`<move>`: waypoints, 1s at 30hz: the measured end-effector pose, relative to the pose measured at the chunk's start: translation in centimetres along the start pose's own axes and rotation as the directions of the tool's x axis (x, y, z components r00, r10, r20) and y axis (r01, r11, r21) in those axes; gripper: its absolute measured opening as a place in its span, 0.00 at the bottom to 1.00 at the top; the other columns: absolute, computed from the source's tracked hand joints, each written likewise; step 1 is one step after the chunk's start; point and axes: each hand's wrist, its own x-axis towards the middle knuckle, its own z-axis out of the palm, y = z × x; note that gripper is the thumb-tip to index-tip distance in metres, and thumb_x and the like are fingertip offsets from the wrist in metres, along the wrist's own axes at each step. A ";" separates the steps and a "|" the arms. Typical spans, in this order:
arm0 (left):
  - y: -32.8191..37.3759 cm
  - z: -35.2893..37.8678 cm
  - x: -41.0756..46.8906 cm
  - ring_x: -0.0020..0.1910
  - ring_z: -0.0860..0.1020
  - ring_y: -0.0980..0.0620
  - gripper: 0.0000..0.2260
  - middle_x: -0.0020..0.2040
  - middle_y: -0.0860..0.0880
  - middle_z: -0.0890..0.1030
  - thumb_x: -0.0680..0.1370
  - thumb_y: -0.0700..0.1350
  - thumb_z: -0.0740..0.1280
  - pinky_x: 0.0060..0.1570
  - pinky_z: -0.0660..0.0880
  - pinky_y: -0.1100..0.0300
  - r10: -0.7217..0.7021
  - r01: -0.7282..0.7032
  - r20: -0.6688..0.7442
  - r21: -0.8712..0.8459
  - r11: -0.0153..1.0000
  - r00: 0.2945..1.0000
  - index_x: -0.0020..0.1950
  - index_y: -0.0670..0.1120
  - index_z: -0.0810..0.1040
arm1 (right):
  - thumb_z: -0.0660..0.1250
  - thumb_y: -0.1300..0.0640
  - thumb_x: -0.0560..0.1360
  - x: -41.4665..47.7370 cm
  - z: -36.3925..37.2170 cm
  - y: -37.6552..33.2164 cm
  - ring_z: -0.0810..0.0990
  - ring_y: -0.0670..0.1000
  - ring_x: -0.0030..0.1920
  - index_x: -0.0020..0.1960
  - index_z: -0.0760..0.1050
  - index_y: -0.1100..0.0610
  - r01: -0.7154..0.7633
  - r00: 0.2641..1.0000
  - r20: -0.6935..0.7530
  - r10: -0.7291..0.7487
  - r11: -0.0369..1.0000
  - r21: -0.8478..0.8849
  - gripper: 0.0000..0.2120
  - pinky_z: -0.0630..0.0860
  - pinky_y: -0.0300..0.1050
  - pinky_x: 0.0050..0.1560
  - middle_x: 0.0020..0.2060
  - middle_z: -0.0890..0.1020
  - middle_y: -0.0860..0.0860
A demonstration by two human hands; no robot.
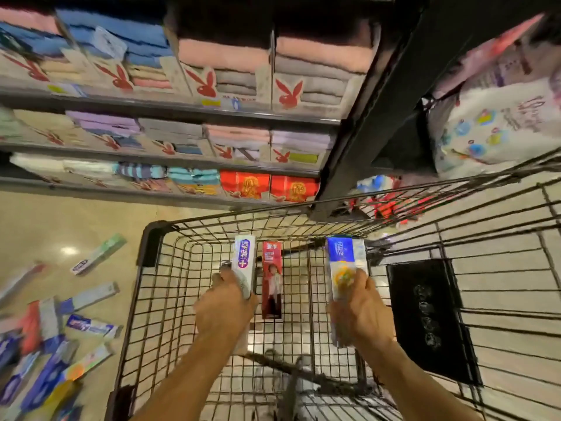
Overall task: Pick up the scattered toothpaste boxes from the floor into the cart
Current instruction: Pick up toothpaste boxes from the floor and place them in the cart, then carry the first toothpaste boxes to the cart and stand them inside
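**Q:** How does each hand hold its load?
**A:** The left hand (226, 302) is clenched round the near end of a white-and-purple toothpaste box (244, 259). The right hand (361, 305) grasps a blue-and-white toothpaste box (343, 262) the same way. Both boxes point away from the person, inside the wire cart (151, 243). Whether they touch its base cannot be told.

**Q:** Why grip them by the end?
**A:** It probably lets the long boxes go in lengthwise, parallel to the red toothpaste box (271, 278). That box lies flat on the cart's base between the two hands, so the three would pack side by side.

**Q:** Where is the rest of the stock?
**A:** Many scattered toothpaste boxes (91, 326) lie on the tiled floor (60, 220) to the left of the cart, overlapping at mixed angles. A green-and-white box (100, 253) lies farther off, apart from the heap. Judged by that heap, the task is at an early stage.

**Q:** What surrounds the cart?
**A:** Shelves of folded towels (212, 71) stand on the far side. A black panel (425, 314) sits in the wire frame to the right.
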 end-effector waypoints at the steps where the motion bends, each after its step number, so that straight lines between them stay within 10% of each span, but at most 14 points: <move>1: 0.0 1.9 1.2 0.40 0.79 0.51 0.34 0.54 0.49 0.73 0.74 0.64 0.68 0.33 0.78 0.58 -0.006 0.005 0.007 0.022 1.000 1.000 0.68 0.44 0.62 | 0.73 0.42 0.72 1.0 1.4 0.5 0.80 0.52 0.50 0.68 0.58 0.54 -0.010 1.000 -0.003 0.010 1.000 -0.013 0.35 0.79 0.45 0.39 0.57 0.74 0.49; 11: -0.6 12.5 6.1 0.39 0.79 0.49 0.29 0.51 0.48 0.74 0.75 0.70 0.62 0.31 0.70 0.58 -0.039 0.039 -0.044 -0.016 0.999 0.998 0.60 0.47 0.63 | 0.75 0.46 0.72 6.2 10.8 5.0 0.75 0.62 0.62 0.74 0.63 0.56 -0.125 0.992 0.015 0.125 0.990 0.058 0.37 0.76 0.58 0.60 0.66 0.72 0.59; 30: 2.6 10.0 4.9 0.44 0.78 0.49 0.26 0.54 0.47 0.74 0.78 0.64 0.62 0.32 0.66 0.57 0.028 -0.021 -0.102 0.070 0.997 0.994 0.64 0.46 0.66 | 0.68 0.48 0.77 7.4 6.8 2.9 0.76 0.59 0.60 0.69 0.64 0.55 -0.034 0.997 -0.065 0.028 0.994 -0.101 0.25 0.76 0.57 0.57 0.61 0.74 0.57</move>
